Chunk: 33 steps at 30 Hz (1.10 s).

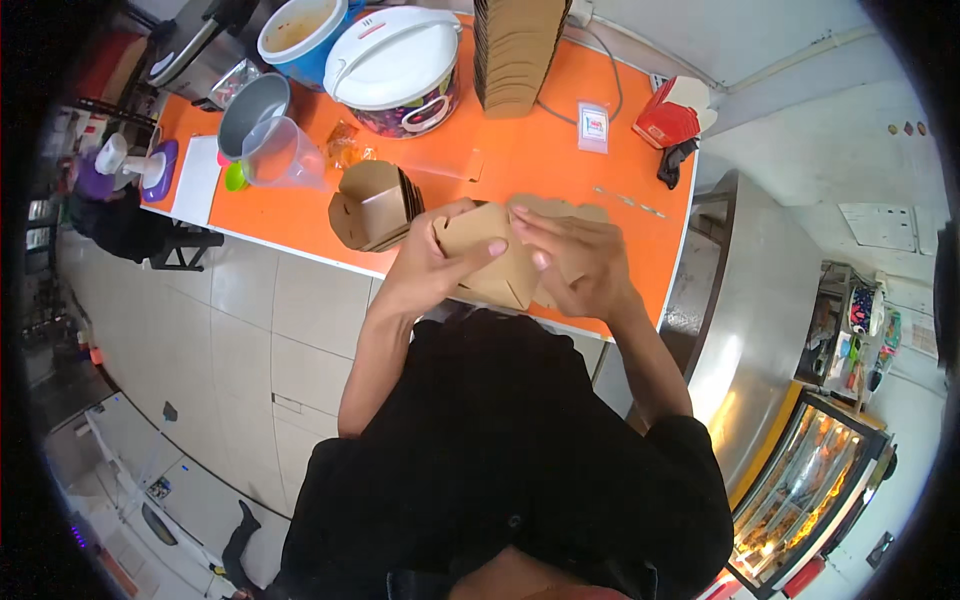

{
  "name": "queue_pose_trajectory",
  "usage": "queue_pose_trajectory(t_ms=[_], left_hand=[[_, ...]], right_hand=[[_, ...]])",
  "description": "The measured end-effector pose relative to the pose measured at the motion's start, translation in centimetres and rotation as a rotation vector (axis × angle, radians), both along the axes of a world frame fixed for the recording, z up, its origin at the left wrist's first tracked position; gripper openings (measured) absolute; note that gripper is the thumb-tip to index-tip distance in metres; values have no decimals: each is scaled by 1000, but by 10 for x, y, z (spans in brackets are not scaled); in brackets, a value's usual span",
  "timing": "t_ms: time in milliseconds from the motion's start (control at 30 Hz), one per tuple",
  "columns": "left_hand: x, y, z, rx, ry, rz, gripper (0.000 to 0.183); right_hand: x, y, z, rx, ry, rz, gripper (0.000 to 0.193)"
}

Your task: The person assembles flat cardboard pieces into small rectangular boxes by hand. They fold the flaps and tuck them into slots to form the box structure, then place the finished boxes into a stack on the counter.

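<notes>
A brown cardboard food box (487, 262), partly folded, is held between my two hands at the table's front edge. My left hand (428, 262) grips its left side, with the thumb laid across a panel. My right hand (583, 252) pinches the box's right upper edge; its fingertips are bent against the cardboard. Behind and below the right hand shows more brown cardboard (560, 209), and I cannot tell whether it is a separate flat blank. Just left of my left hand sits a nested stack of formed brown boxes (372, 207), openings facing up.
The orange table (440, 150) carries a tall stack of brown cardboard (515, 60), a white-lidded tub (395, 65), a blue bucket (300, 40), a grey bowl (255, 108), a clear jug (280, 152) and a red carton (668, 115). A steel counter (735, 290) stands at the right.
</notes>
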<state>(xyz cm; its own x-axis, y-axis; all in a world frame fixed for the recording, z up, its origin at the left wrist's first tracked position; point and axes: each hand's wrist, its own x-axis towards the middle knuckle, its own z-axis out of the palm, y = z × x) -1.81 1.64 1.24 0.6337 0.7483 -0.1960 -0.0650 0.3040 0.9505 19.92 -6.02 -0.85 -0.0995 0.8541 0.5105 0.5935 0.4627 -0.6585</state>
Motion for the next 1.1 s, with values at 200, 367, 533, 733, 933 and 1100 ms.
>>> queue_pose_trajectory(t_ms=[200,367,533,733,933,1100], left_hand=[[-2,0,-4,131,66,-99,18],[-7,-2,-14,155,55,-57,18],[-22,3,-14,185,70,-30,18],[-30,-10,7,435,427,225,31],[-90,-8,33,988,257,625,70],[-123,20,-31,487,-148,652,77]], right_hand=[[8,2,-12,-642,625,-81,16],[-19,-2,-27,-253,348,-149,16],[-30,5,-38,-61,129,-85,44],[-67,16,-8,-318,-80,101,126],[-81,68,-31,-303,335,302,121],[-99,122,-39,-440,625,548,109]])
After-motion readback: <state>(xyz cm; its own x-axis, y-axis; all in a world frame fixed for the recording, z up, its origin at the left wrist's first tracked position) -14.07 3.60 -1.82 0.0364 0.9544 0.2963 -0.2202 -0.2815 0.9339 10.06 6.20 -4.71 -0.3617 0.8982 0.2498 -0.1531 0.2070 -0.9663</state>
